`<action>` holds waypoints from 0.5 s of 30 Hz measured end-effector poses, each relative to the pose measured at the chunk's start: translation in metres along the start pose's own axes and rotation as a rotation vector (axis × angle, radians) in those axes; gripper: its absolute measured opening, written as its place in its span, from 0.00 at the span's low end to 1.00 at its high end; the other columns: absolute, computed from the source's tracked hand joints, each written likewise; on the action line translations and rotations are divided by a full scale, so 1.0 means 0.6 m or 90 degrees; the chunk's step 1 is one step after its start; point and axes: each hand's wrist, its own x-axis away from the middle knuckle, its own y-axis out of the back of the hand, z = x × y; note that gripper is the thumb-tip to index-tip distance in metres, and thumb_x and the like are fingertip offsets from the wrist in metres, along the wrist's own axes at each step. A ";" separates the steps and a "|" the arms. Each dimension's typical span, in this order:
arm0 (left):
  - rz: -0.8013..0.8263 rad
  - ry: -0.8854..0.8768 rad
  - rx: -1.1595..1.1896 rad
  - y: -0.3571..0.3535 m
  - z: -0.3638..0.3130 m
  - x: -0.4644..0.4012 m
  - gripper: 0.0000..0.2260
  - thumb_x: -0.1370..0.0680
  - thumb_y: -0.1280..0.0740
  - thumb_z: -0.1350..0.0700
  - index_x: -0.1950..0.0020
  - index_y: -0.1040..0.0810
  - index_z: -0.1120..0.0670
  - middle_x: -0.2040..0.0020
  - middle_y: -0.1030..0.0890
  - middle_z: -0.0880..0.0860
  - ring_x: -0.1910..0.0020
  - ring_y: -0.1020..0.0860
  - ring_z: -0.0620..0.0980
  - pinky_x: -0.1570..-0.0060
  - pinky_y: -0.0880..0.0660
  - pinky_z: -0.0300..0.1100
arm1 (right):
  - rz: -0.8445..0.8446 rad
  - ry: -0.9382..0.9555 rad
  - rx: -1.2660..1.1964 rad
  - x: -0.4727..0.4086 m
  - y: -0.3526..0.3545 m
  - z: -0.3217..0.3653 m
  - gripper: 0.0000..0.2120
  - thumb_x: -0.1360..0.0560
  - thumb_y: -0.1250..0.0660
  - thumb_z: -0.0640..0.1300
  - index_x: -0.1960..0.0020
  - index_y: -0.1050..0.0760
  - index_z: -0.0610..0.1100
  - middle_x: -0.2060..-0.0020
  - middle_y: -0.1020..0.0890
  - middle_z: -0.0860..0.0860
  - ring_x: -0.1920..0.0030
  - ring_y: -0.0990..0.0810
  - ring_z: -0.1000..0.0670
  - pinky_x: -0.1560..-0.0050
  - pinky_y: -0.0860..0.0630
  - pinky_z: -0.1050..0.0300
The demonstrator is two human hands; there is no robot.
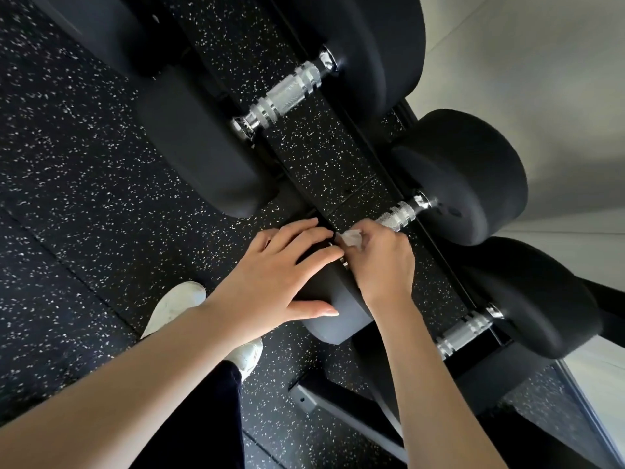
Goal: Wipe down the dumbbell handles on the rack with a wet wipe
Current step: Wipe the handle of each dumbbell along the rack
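Observation:
Three black dumbbells lie on a black rack. On the middle dumbbell's chrome handle, my right hand presses a crumpled white wet wipe against the near end; most of that handle's near half is hidden under the hand. My left hand rests flat over that dumbbell's near black head, fingers spread across it. The far dumbbell's knurled handle is bare at the top. The nearest dumbbell's handle shows at the lower right.
Black speckled rubber floor spreads to the left. My white shoes stand below the rack. A pale wall runs behind the dumbbells. A black rack foot juts out on the floor near my legs.

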 end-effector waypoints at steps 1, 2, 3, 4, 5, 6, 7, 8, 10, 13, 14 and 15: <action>0.003 0.003 0.001 0.000 0.000 0.000 0.29 0.27 0.42 0.34 0.33 0.28 0.50 0.31 0.29 0.50 0.29 0.36 0.52 0.38 0.40 0.47 | -0.007 0.008 0.021 -0.004 0.001 0.003 0.07 0.26 0.33 0.50 0.54 0.22 0.46 0.62 0.18 0.45 0.58 0.20 0.40 0.60 0.27 0.53; 0.006 0.006 0.001 0.000 -0.001 0.000 0.29 0.27 0.42 0.34 0.33 0.28 0.49 0.31 0.29 0.50 0.28 0.36 0.52 0.37 0.40 0.47 | -0.019 0.013 0.037 -0.009 0.001 0.004 0.07 0.25 0.34 0.49 0.53 0.23 0.46 0.60 0.17 0.44 0.56 0.20 0.39 0.60 0.28 0.53; 0.008 0.007 0.001 0.001 -0.001 0.000 0.29 0.27 0.43 0.34 0.32 0.28 0.49 0.31 0.29 0.50 0.28 0.36 0.52 0.37 0.40 0.47 | -0.032 0.017 0.051 -0.013 0.001 0.005 0.07 0.25 0.34 0.49 0.52 0.23 0.46 0.59 0.17 0.44 0.56 0.20 0.40 0.59 0.29 0.53; 0.008 0.007 0.001 0.001 -0.001 0.000 0.29 0.27 0.43 0.34 0.32 0.28 0.49 0.31 0.29 0.50 0.28 0.36 0.52 0.36 0.40 0.47 | -0.045 0.017 0.065 -0.017 0.002 0.005 0.08 0.24 0.35 0.49 0.51 0.23 0.45 0.58 0.17 0.44 0.55 0.20 0.40 0.59 0.28 0.53; 0.007 0.006 0.002 0.002 -0.001 0.000 0.29 0.27 0.43 0.34 0.32 0.28 0.49 0.31 0.29 0.50 0.28 0.35 0.52 0.36 0.41 0.47 | -0.061 0.017 0.079 -0.022 0.003 0.005 0.08 0.24 0.35 0.48 0.50 0.24 0.44 0.57 0.17 0.44 0.55 0.20 0.40 0.59 0.29 0.53; 0.005 0.005 0.003 0.002 -0.001 0.000 0.29 0.27 0.43 0.34 0.32 0.28 0.49 0.31 0.29 0.50 0.28 0.35 0.52 0.37 0.41 0.46 | -0.078 0.013 0.089 -0.027 0.005 0.003 0.08 0.24 0.36 0.48 0.50 0.24 0.43 0.56 0.17 0.44 0.55 0.19 0.40 0.60 0.30 0.54; 0.004 0.004 0.002 0.003 -0.001 0.001 0.29 0.27 0.43 0.34 0.32 0.28 0.49 0.31 0.29 0.50 0.28 0.36 0.52 0.37 0.41 0.46 | -0.098 0.005 0.094 -0.033 0.007 0.002 0.08 0.24 0.36 0.47 0.49 0.24 0.43 0.56 0.17 0.43 0.54 0.19 0.39 0.61 0.32 0.55; 0.004 0.003 0.002 0.003 -0.001 0.001 0.29 0.27 0.43 0.34 0.32 0.29 0.49 0.31 0.29 0.50 0.28 0.36 0.51 0.37 0.41 0.45 | -0.126 -0.009 0.095 -0.040 0.010 -0.001 0.08 0.24 0.36 0.46 0.49 0.24 0.42 0.56 0.17 0.43 0.55 0.19 0.39 0.62 0.34 0.56; 0.003 0.005 0.003 0.003 -0.001 0.002 0.29 0.27 0.43 0.34 0.32 0.29 0.49 0.30 0.30 0.49 0.28 0.37 0.51 0.36 0.42 0.45 | -0.217 -0.043 0.077 -0.054 0.014 -0.006 0.07 0.25 0.35 0.43 0.52 0.23 0.39 0.61 0.18 0.40 0.60 0.19 0.37 0.63 0.37 0.56; 0.005 0.009 0.013 0.002 -0.002 0.002 0.29 0.27 0.43 0.33 0.31 0.29 0.49 0.30 0.30 0.49 0.28 0.38 0.51 0.36 0.42 0.46 | -0.387 -0.073 0.033 -0.069 0.010 -0.015 0.08 0.27 0.32 0.42 0.61 0.23 0.38 0.72 0.20 0.40 0.72 0.21 0.38 0.67 0.37 0.58; 0.006 0.010 0.016 0.002 -0.002 0.002 0.29 0.27 0.43 0.33 0.31 0.29 0.49 0.30 0.30 0.49 0.28 0.38 0.51 0.36 0.41 0.46 | -0.415 -0.103 0.021 -0.071 0.008 -0.017 0.09 0.27 0.32 0.45 0.61 0.23 0.39 0.72 0.20 0.41 0.72 0.21 0.39 0.67 0.38 0.59; 0.006 0.011 0.018 0.001 -0.001 0.002 0.29 0.27 0.43 0.33 0.31 0.29 0.49 0.30 0.30 0.49 0.28 0.38 0.51 0.36 0.41 0.46 | -0.437 -0.133 0.009 -0.074 0.006 -0.018 0.11 0.27 0.31 0.47 0.62 0.23 0.40 0.72 0.20 0.43 0.72 0.22 0.40 0.67 0.38 0.60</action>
